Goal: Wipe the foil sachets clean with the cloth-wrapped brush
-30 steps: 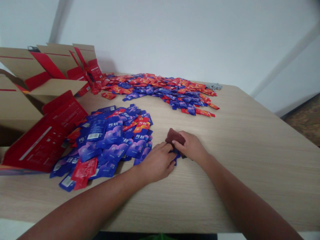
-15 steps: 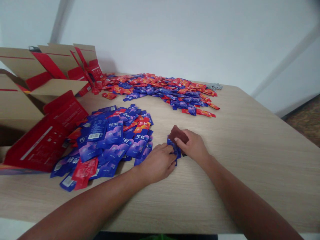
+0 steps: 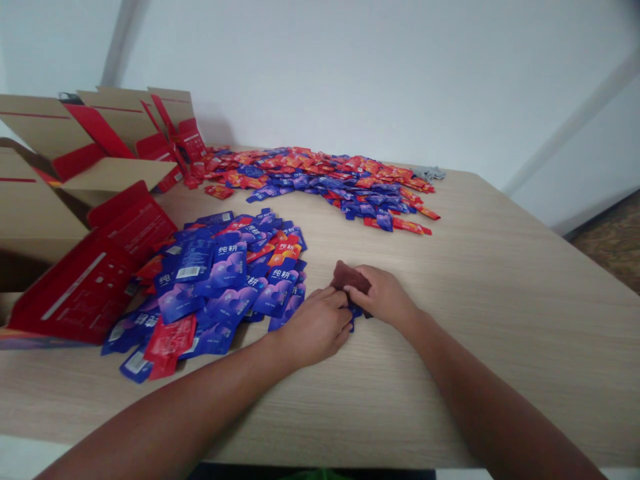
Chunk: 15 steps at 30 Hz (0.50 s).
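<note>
A blue sachet [image 3: 355, 312] lies on the table, mostly covered by both hands. My left hand [image 3: 320, 325] has its fingers curled over the left side of this sachet, holding it. Just to the right, my right hand [image 3: 384, 295] is closed around a reddish-brown piece [image 3: 350, 275] that resembles a folded cloth; its exact kind is unclear. The brown piece is over the sachet, its left end close to my left fingertips. Left of my left hand spreads a near pile of blue and red sachets [image 3: 227, 267], printed with white characters.
Open cardboard boxes with red flaps [image 3: 90, 280] stand along the left side. A long heap of red and blue sachets [image 3: 320, 177] stretches along the back, near the white wall [image 3: 350, 73]. A small grey crumpled item [image 3: 429, 173] lies at its right end.
My right hand has moved slightly left and down with the brown piece, which now covers more of the blue sachet. My left hand has stayed in place.
</note>
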Available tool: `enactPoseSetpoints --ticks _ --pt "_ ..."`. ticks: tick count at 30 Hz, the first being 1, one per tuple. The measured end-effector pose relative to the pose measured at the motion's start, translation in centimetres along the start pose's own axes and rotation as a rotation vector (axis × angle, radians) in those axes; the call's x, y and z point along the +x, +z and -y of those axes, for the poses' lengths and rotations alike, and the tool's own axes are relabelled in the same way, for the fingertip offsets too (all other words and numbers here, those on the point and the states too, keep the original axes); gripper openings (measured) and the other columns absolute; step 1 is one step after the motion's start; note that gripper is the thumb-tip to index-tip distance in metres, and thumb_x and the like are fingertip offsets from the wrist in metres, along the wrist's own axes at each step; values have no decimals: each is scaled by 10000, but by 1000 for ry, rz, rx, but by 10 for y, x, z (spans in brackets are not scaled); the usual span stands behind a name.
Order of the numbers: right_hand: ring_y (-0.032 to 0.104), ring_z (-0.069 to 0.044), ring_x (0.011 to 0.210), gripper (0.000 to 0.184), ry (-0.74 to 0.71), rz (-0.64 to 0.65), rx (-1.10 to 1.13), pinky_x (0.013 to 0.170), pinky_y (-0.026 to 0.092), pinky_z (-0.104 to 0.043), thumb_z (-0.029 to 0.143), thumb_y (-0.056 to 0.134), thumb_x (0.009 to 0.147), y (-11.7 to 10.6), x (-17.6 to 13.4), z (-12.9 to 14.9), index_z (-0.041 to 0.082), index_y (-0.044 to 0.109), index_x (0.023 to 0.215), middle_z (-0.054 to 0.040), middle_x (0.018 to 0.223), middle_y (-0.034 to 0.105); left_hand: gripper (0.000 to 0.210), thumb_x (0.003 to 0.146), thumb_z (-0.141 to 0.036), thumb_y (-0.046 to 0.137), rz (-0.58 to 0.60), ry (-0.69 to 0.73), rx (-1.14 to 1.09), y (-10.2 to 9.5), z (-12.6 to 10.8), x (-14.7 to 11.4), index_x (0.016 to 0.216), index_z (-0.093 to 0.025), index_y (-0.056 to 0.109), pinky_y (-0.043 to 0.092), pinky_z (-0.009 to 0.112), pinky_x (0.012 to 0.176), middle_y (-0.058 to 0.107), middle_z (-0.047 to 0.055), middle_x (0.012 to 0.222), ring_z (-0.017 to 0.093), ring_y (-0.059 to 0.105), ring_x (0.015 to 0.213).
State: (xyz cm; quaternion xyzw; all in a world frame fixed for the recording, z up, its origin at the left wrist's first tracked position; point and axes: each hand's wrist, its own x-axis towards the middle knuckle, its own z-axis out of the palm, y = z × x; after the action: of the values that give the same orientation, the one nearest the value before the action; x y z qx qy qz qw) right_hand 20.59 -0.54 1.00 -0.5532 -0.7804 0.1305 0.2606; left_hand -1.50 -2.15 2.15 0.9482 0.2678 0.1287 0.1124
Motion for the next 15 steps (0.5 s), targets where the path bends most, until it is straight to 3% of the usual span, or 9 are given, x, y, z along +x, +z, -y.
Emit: enactPoseSetpoints --ticks 7,10,15 --pt "696 -252 915 265 190 -99 -62 777 455 -333 419 675 966 1 6 -9 227 726 1141 -64 1044 778 177 1024 -290 580 21 -3 4 -3 -3 1 976 -197 723 523 443 1014 669 97 1086 269 614 1082" --pt "681 -250 901 246 224 -134 -110 761 435 -331 420 674 967 0 8 -15 219 722 1100 -73 1033 764 174 1011 -345 629 0 -29 -6 -2 -5 0 1066 -204 714 519 454 1039 668 97 1144 285 613 1127" --pt "688 -263 931 258 222 -131 -131 772 434 -337 425 668 977 0 8 -16 222 716 1129 -78 1050 766 610 888 -540 797 -65 -100 -23 1 -6 -1 1369 -212 612 482 526 1128 611 138 1413 361 558 1310"
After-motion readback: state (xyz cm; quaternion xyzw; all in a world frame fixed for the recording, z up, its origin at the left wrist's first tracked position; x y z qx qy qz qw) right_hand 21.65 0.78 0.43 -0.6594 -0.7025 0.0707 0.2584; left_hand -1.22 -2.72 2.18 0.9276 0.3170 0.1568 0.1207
